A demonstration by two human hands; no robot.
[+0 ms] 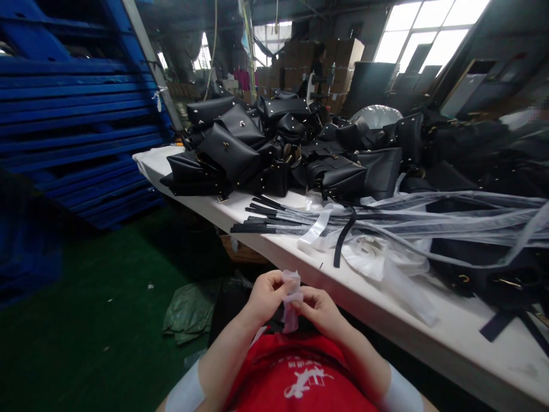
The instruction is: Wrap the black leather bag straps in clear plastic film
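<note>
Close to my body, in front of the red apron (295,372), my left hand (268,292) and my right hand (319,309) both pinch a crumpled strip of thin whitish wrapping (291,323). The strip runs between my fingertips, and its lower end hangs down. Whether anything lies inside it cannot be seen. On the table beyond my hands lies a bundle of black straps (261,220) in clear plastic sleeves. A short black strap (344,240) rests across that bundle, and loose plastic wrapping (407,292) lies beside it.
A white table (274,252) slants from left to lower right, its near edge just past my hands. Many black handbags (231,151) are piled along its back. Stacked blue pallets (81,109) stand at left. A green sack (191,309) lies on the green floor.
</note>
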